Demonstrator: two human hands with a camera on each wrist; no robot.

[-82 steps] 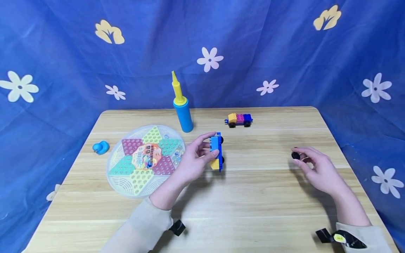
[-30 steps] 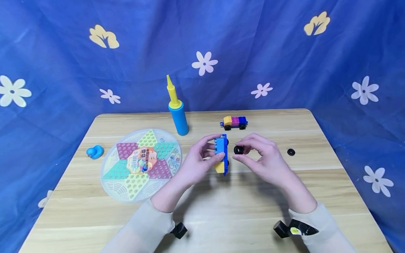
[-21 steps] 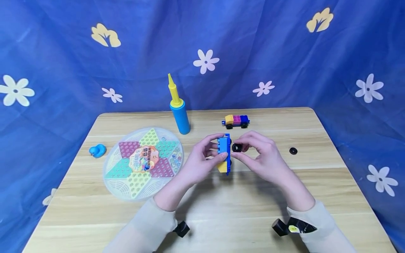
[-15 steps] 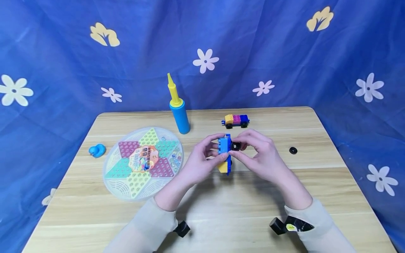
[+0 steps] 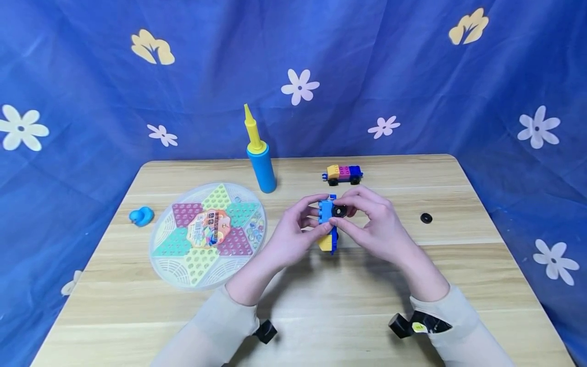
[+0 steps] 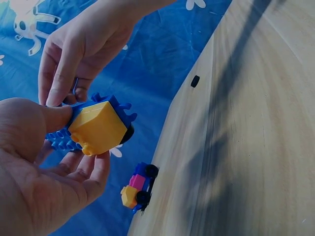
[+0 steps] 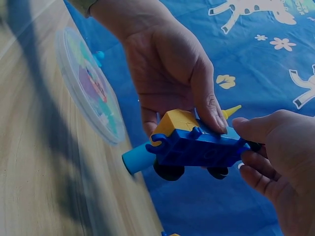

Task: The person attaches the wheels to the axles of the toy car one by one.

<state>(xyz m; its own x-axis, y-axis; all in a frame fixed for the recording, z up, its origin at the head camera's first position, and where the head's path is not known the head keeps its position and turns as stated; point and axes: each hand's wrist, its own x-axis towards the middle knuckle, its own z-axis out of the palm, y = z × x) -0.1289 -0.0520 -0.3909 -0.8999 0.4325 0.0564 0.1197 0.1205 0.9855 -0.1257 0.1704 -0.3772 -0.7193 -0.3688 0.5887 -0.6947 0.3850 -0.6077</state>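
My left hand point(image 5: 290, 234) grips a toy car point(image 5: 326, 242) by its light blue and yellow bricks, tipped so the dark blue chassis faces right. Two black wheels point(image 7: 169, 170) show along one side of the chassis in the right wrist view. Between thumb and fingers, my right hand point(image 5: 378, 224) pinches another black wheel point(image 5: 339, 211) right at the chassis, near the car's far end. In the right wrist view that wheel is mostly hidden by the fingers. A loose black wheel point(image 5: 426, 218) lies on the table to the right.
Behind the hands stands a second toy car point(image 5: 344, 174) of yellow, pink and blue bricks. A blue and yellow hand pump point(image 5: 263, 168) is upright at the back. Left of the hands lie a round Chinese checkers board point(image 5: 171, 267) and a blue rubber duck point(image 5: 141, 216).
My right hand has come left from the table's right side with a wheel, leaving another lying there. The wheel has closed in on the chassis. My left hand has shifted slightly right, still holding the car.
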